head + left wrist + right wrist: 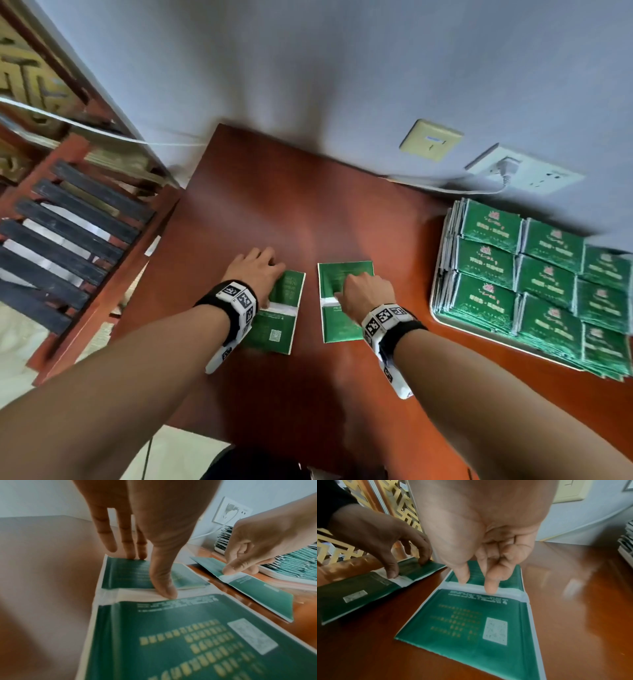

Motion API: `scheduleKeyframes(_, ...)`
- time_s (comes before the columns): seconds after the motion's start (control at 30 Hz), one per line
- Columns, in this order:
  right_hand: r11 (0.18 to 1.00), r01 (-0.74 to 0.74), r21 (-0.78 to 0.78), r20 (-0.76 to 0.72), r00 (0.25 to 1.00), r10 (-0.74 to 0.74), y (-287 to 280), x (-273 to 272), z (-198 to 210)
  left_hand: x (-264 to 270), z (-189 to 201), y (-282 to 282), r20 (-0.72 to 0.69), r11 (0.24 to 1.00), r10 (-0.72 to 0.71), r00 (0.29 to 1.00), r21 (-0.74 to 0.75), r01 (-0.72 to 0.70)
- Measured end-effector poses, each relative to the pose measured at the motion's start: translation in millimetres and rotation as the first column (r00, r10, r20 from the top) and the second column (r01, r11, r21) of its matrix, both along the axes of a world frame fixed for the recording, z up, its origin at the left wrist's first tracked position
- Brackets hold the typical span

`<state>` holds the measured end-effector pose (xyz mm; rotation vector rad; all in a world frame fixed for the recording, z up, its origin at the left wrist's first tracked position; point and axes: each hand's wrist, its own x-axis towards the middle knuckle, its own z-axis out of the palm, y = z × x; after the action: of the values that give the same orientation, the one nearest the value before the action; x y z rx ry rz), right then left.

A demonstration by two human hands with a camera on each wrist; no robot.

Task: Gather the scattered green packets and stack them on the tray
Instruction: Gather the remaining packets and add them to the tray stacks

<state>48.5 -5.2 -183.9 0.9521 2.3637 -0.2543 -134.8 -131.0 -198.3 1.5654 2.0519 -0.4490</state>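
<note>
Two strips of joined green packets lie flat on the red-brown table (274, 205); each is two packets with a white seam between. My left hand (255, 270) (152, 574) spans the far half of the left strip (274, 329) (171, 642), thumb on the seam and fingers at the far edge. My right hand (342, 291) (476, 584) has its thumb and index tips pinching at the seam of the right strip (339, 325) (471, 622), the other fingers curled. The white tray (445, 320) at the right holds several stacks of green packets (541, 274).
A wall runs along the table's far side with a beige switch plate (430, 140) and a white socket (524, 171) whose cable (445, 186) trails behind the tray. A wooden lattice screen (51, 171) stands off the table's left edge.
</note>
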Motion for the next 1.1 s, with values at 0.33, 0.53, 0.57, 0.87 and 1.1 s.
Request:
scheduleKeyframes(0.33, 0.955, -0.293, 0.034, -0.189, 0.937, 0.294, 26.0, -1.4, -19.8, 3.1, -8.9, 13.5, -0.059, 0.998, 0.043, 0.997, -0.033, -0.045)
scheduleKeyframes(0.53, 0.952, -0.302, 0.042, -0.137, 0.942, 0.305, 29.2, -8.2, -21.0, 3.1, -8.6, 20.9, -0.099, 0.995, -0.010, 0.995, -0.099, 0.000)
scheduleKeyframes(0.57, 0.950, -0.310, 0.048, -0.127, 0.941, 0.314, 28.8, -8.7, -21.8, 3.0, -8.3, 22.3, -0.096, 0.994, -0.016, 0.995, -0.109, 0.006)
scheduleKeyframes(0.87, 0.964, -0.264, -0.010, -0.045, 0.964, 0.264, 33.2, -17.5, -17.5, -0.8, -3.5, 24.0, 0.008, 0.987, 0.047, 0.999, -0.152, -0.046)
scheduleKeyframes(1.1, 0.964, -0.261, -0.052, 0.001, 0.965, 0.262, 26.0, -17.5, 0.3, 4.2, 1.4, 16.4, 0.045, 0.989, 0.077, 0.996, -0.127, -0.071)
